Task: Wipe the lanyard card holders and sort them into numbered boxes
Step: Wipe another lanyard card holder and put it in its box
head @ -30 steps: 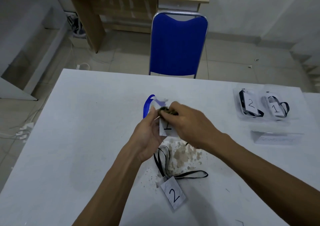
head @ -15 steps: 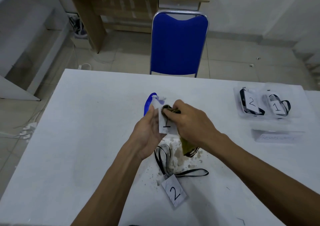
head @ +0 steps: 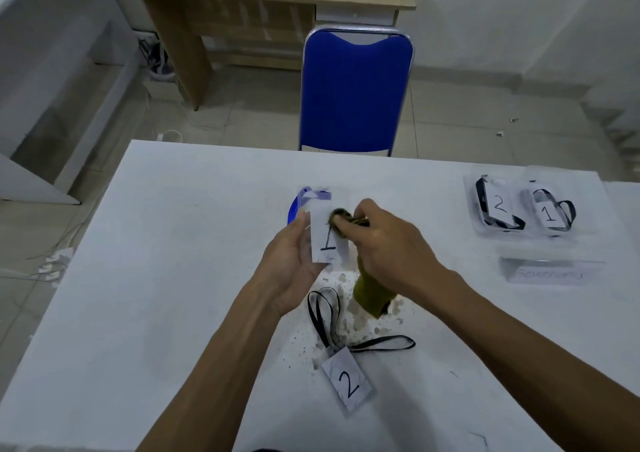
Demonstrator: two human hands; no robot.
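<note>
**Card "1" under the cloth, above the table's middle**

The white table [head: 173, 278] fills the view, with a blue chair [head: 355, 91] beyond its edge at 12 o'clock. At 2 o'clock two clear boxes [head: 540, 206] each hold a carded lanyard, marked 2 and 1. The left hand [head: 291, 264] grips the card holder marked 1 [head: 325, 240] by its edge, its blue lanyard [head: 294, 206] trailing behind. The right hand [head: 384, 244] is closed on an olive cloth [head: 370, 292], pressed to the card's face. At 6 o'clock a card holder marked 2 [head: 348, 386] lies flat with its black lanyard [head: 325, 316].

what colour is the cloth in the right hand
Olive green cloth, seen in the head view.
</note>
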